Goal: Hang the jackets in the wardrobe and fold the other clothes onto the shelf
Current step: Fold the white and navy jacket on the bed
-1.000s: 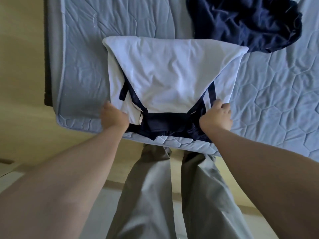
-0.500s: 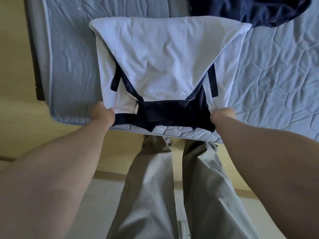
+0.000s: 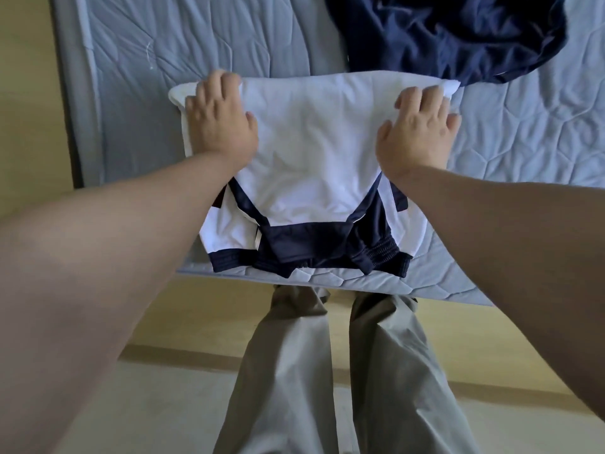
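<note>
A white shirt with navy trim lies partly folded on the blue-grey quilted mattress, its navy hem at the near edge. My left hand lies on the shirt's far left corner, fingers curled over the far fold. At the far right corner my right hand holds the fold the same way. A crumpled navy garment lies on the mattress just beyond the shirt, at the back right.
The mattress's near edge runs just below the shirt's hem, and its left side edge meets yellowish floor. My legs in grey trousers stand against the bed.
Both hands let go of the shirt's near corners by the navy hem and moved forward to its far corners. The shirt stays lying on the mattress.
</note>
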